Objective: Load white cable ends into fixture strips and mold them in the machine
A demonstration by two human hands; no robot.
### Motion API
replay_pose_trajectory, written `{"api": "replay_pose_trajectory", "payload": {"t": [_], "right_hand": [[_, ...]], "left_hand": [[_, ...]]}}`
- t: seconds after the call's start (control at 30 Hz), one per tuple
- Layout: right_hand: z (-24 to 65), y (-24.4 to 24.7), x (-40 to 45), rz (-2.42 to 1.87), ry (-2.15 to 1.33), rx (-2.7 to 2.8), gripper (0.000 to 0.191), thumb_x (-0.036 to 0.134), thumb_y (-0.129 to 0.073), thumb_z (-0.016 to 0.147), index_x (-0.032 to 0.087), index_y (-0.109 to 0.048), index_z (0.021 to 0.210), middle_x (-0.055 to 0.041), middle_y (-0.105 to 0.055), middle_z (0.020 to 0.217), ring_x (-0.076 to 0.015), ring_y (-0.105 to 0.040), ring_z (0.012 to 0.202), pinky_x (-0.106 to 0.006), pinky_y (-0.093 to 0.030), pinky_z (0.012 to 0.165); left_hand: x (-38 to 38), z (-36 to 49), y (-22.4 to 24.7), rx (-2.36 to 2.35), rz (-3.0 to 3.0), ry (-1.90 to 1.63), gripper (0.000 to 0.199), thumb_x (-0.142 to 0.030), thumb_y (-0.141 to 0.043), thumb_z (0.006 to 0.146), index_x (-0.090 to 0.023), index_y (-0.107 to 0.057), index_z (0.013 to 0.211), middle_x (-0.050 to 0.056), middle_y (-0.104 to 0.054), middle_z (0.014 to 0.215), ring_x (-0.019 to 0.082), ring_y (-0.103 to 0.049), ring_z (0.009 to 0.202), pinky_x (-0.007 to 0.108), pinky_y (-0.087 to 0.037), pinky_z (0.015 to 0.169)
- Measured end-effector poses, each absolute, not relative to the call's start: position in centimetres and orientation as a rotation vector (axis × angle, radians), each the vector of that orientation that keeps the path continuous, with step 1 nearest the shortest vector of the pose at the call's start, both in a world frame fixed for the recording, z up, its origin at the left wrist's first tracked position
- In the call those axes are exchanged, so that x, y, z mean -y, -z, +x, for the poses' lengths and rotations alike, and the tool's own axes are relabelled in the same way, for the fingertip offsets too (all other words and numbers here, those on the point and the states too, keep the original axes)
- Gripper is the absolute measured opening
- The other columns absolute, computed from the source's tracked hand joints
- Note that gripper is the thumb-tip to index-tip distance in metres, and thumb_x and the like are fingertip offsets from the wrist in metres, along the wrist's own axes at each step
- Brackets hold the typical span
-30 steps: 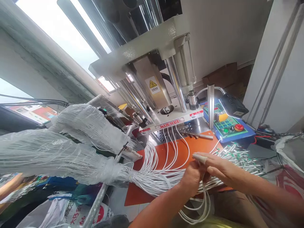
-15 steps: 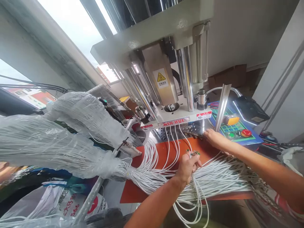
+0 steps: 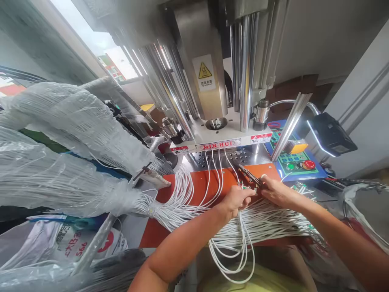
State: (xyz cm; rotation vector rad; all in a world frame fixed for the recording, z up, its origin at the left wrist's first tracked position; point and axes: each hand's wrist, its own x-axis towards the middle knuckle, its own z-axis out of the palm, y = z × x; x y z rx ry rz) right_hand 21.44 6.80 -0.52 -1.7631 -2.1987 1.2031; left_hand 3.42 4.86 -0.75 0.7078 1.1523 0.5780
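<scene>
My left hand (image 3: 238, 199) is closed around white cables with small green-and-metal connector ends at its fingertips; the cables loop down below the table edge. To its right, my right hand (image 3: 275, 191) grips one end of a dark metal bar (image 3: 249, 175), which slants up and left over the orange work surface (image 3: 199, 184). The two hands are close together. Several white cables (image 3: 220, 170) run from under the press plate (image 3: 220, 142) towards the front. A large bundle of white cables (image 3: 267, 223) lies across the surface beneath both hands.
The press's steel columns (image 3: 247, 73) rise behind the plate. A blue control box (image 3: 304, 164) with a red button stands at the right, near a black lamp (image 3: 331, 136). Plastic-wrapped cable bundles (image 3: 75, 182) fill the left. A white sack (image 3: 67, 243) sits lower left.
The metal bar has come forward off the steel bed with my right hand, towards my left hand. The camera view has shifted closer to the press.
</scene>
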Motion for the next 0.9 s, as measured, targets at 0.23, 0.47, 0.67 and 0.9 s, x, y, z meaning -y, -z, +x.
{"api": "replay_pose_trajectory", "payload": {"t": [0.23,0.47,0.67,0.9], "right_hand": [[21.0,1.2,-6.4,-1.692,-1.078,2.123,0.011,0.021,-0.041,0.084,0.023,-0.040,0.095,-0.0008,-0.059,0.076,-0.0157,-0.054,0.065,-0.026,-0.037,0.061],[20.3,1.1,-5.7,-1.807,-0.956,2.273,0.020,0.019,-0.035,0.086,0.021,-0.036,0.106,-0.0084,-0.064,0.089,-0.0206,-0.061,0.078,-0.026,-0.032,0.062],[19.6,-0.2,-5.4,-1.850,-0.849,2.472,0.020,0.018,-0.033,0.084,0.018,-0.034,0.105,-0.0103,-0.064,0.078,-0.0235,-0.062,0.068,-0.028,-0.026,0.055],[19.9,-0.9,-5.2,-1.749,-0.929,2.443,0.021,0.037,-0.045,0.088,0.023,-0.031,0.095,-0.0093,-0.066,0.087,-0.0247,-0.064,0.077,-0.028,-0.032,0.058]], "left_hand": [[-5.0,4.3,0.7,-1.138,0.661,-0.634,0.018,-0.020,-0.066,0.065,-0.017,-0.049,0.062,-0.010,-0.037,0.042,0.001,-0.024,0.034,0.019,-0.009,0.037],[-5.0,4.6,0.9,-1.162,0.631,-0.666,0.025,-0.014,-0.066,0.064,-0.018,-0.042,0.058,-0.011,-0.031,0.043,0.001,-0.022,0.035,0.019,-0.008,0.038],[-5.1,5.1,1.5,-1.175,0.595,-0.744,0.022,-0.013,-0.067,0.062,-0.017,-0.045,0.058,-0.010,-0.031,0.045,0.001,-0.023,0.036,0.019,-0.007,0.039],[-5.7,3.8,1.6,-1.069,0.691,-0.580,0.025,-0.030,-0.071,0.064,-0.015,-0.051,0.064,-0.007,-0.042,0.047,0.001,-0.027,0.036,0.020,-0.006,0.040]]}}
